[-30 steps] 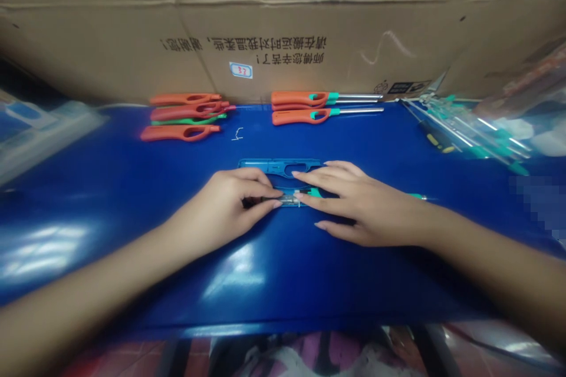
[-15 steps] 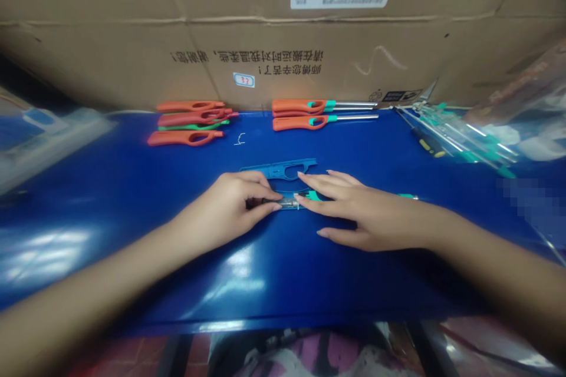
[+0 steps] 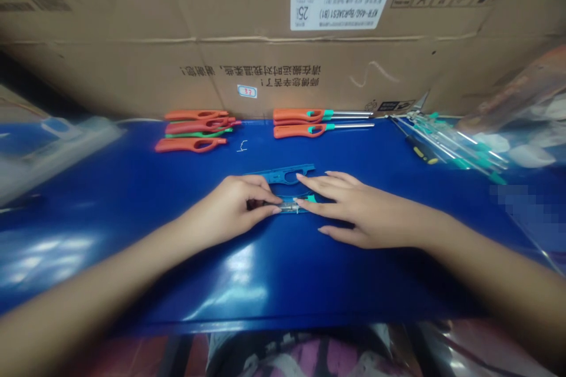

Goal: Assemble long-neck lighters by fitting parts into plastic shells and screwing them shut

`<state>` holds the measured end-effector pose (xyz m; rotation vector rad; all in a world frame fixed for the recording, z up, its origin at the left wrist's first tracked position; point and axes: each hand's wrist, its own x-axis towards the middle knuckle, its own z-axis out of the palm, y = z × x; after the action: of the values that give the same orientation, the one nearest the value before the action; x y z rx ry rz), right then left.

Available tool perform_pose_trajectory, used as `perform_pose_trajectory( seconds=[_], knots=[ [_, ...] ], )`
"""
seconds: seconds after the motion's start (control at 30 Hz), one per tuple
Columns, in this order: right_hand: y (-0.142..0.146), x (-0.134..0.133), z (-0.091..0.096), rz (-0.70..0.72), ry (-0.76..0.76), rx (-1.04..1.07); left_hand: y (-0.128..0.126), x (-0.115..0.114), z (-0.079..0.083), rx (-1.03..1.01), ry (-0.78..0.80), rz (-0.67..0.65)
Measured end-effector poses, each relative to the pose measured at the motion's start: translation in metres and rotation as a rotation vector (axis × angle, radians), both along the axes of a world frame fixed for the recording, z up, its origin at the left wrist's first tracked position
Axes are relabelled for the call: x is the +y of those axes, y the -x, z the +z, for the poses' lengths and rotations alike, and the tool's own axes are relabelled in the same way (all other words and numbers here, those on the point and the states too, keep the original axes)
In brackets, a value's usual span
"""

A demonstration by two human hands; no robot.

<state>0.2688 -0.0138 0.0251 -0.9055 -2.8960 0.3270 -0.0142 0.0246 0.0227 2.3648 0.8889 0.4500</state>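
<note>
On the blue table (image 3: 283, 271), my left hand (image 3: 234, 209) pinches the left end of a small clear lighter insert (image 3: 288, 207) with a green part, its fingers curled round it. From the right, my right hand (image 3: 354, 212) lies over the same piece with fingers stretched out and pressing down on it. Just behind my fingers lies a blue lighter shell half (image 3: 285, 174), flat on the table. What is under my right palm is hidden.
Orange and green shell halves (image 3: 194, 128) lie in a pile at the back left. Three assembled orange lighters with metal tubes (image 3: 318, 121) lie at the back centre. Loose tube parts and a screwdriver (image 3: 446, 144) lie at the right. A big cardboard box (image 3: 283, 35) walls the back.
Both hands stay on the insert with almost no movement. The view has tilted up a little, so everything sits slightly lower in the frame.
</note>
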Motion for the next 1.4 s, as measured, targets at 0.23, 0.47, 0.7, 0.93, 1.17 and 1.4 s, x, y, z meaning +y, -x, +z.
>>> perform_pose_trajectory(
  seconds=[0.23, 0.47, 0.7, 0.93, 1.17, 1.4],
  knots=[
    [0.006, -0.003, 0.003, 0.01, -0.089, -0.109, 0.001, -0.001, 0.0, -0.018, -0.004, -0.026],
    [0.008, -0.004, -0.001, 0.007, -0.078, -0.089, 0.002, 0.001, -0.001, -0.026, 0.013, -0.042],
    [0.007, -0.004, -0.002, 0.007, -0.009, -0.002, 0.001, 0.002, 0.0, -0.029, 0.045, -0.02],
    [0.011, -0.008, 0.001, 0.007, -0.105, -0.084, -0.001, 0.0, 0.0, -0.031, 0.03, 0.011],
    [-0.002, 0.0, 0.011, -0.126, -0.206, 0.155, 0.002, -0.001, 0.001, 0.018, 0.01, 0.01],
    [-0.005, 0.003, 0.012, -0.096, -0.123, 0.088, 0.001, -0.009, 0.007, 0.047, -0.219, -0.058]
  ],
)
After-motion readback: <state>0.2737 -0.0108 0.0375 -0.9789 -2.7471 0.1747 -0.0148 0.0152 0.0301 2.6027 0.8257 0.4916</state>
